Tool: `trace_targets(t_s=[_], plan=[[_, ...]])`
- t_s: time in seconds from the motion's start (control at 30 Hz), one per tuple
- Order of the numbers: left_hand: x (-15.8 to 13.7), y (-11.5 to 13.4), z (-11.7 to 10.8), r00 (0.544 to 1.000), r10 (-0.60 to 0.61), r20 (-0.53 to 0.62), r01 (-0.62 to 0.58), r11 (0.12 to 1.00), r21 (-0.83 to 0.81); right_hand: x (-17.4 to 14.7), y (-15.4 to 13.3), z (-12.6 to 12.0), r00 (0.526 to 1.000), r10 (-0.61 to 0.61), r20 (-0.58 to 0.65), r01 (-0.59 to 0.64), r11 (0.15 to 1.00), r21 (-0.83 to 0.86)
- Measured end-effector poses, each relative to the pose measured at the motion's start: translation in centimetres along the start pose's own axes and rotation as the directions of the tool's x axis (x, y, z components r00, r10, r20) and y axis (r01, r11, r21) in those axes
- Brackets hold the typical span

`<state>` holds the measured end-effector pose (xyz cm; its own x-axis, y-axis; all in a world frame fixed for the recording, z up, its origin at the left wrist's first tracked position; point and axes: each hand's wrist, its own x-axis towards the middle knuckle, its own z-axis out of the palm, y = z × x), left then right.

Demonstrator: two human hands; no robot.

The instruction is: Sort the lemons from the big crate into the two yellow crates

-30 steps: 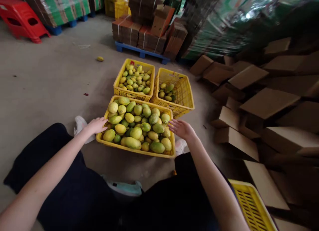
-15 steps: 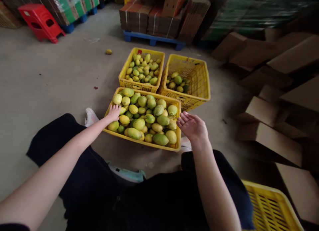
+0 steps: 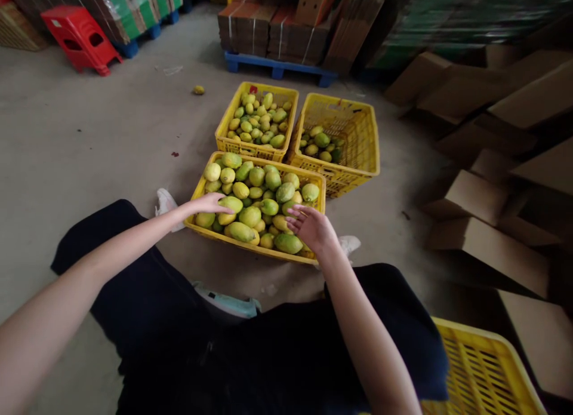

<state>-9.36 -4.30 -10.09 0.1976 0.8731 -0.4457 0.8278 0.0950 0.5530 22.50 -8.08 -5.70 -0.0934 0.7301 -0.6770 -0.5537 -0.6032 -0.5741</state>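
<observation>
A yellow plastic crate (image 3: 197,228) full of yellow-green lemons (image 3: 250,216) stands between my feet. My left hand (image 3: 210,204) is over its left side, closed round a yellow-green lemon (image 3: 231,203), the thumb lying across the near side of the fruit. Over the right part of the same crate, my right hand (image 3: 312,228) is open, palm turned inward and fingers apart, just above the lemons. It holds nothing that I can see.
Behind stand two more yellow crates, one holding many smaller lemons (image 3: 255,121), the other (image 3: 369,140) only a few at the bottom. A lone lemon (image 3: 198,90) lies on the floor. Cardboard boxes (image 3: 496,248) crowd the right; a red stool (image 3: 80,39) stands far left.
My left hand has moved right and taken hold of a lemon. My right hand has come left from the crate's right edge to over the lemons.
</observation>
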Motion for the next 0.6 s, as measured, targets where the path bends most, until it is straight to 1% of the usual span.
trace_targets(t_s=[0.03,0.07,0.13,0.2,0.23,0.27,0.3,0.33,0.37,0.4,0.43,0.5,0.57,0.6], plan=[[-0.4,1.6,-0.1,0.997,0.033,0.073,-0.029,0.998,-0.053,-0.2,0.5,0.5,0.999,0.025,0.037,-0.024,0.999,-0.026],[-0.8,3.3,-0.1,0.989,0.089,0.119,-0.077,0.992,-0.100,-0.4,0.9,0.9,0.996,0.046,0.077,-0.042,0.998,-0.045],[-1.3,6.5,0.3,0.963,0.215,0.162,-0.180,0.962,-0.207,-0.8,1.8,1.6,0.988,0.066,0.141,-0.056,0.996,-0.071],[-1.2,8.7,1.1,0.930,0.331,0.161,-0.262,0.901,-0.345,-1.1,2.4,1.9,0.988,0.029,0.151,-0.016,0.996,-0.083],[-0.9,9.2,1.7,0.926,0.352,0.137,-0.276,0.878,-0.390,-1.3,2.5,1.9,0.990,-0.011,0.138,0.022,0.996,-0.083],[-0.5,9.3,2.2,0.940,0.325,0.104,-0.263,0.885,-0.385,-1.3,2.5,1.8,0.992,-0.059,0.113,0.067,0.995,-0.076],[-0.1,8.9,2.7,0.964,0.257,0.069,-0.220,0.917,-0.333,-1.4,2.3,1.6,0.991,-0.105,0.080,0.110,0.992,-0.066],[0.3,8.0,3.1,0.986,0.162,0.029,-0.150,0.958,-0.245,-1.4,1.9,1.3,0.989,-0.142,0.043,0.144,0.988,-0.051],[0.7,6.9,3.5,0.999,0.046,-0.013,-0.047,0.992,-0.120,-1.5,1.4,1.0,0.987,-0.161,0.009,0.161,0.986,-0.031],[0.9,5.5,3.8,0.998,-0.045,-0.041,0.044,0.999,-0.033,-1.6,0.7,0.6,0.986,-0.168,-0.021,0.168,0.986,-0.005],[1.0,4.0,4.0,0.993,-0.105,-0.056,0.107,0.994,0.024,-1.7,-0.1,0.2,0.985,-0.167,-0.040,0.168,0.985,0.026],[0.9,1.3,4.3,0.980,-0.189,-0.066,0.195,0.975,0.104,-2.2,-1.7,-0.4,0.987,-0.157,-0.040,0.160,0.983,0.094],[0.7,-0.6,4.8,0.976,-0.210,-0.064,0.218,0.961,0.167,-2.8,-3.0,-0.6,0.984,-0.175,-0.028,0.177,0.973,0.148],[0.5,-1.1,5.1,0.977,-0.204,-0.060,0.212,0.958,0.194,-3.2,-3.6,-0.5,0.980,-0.196,-0.023,0.197,0.966,0.165]])
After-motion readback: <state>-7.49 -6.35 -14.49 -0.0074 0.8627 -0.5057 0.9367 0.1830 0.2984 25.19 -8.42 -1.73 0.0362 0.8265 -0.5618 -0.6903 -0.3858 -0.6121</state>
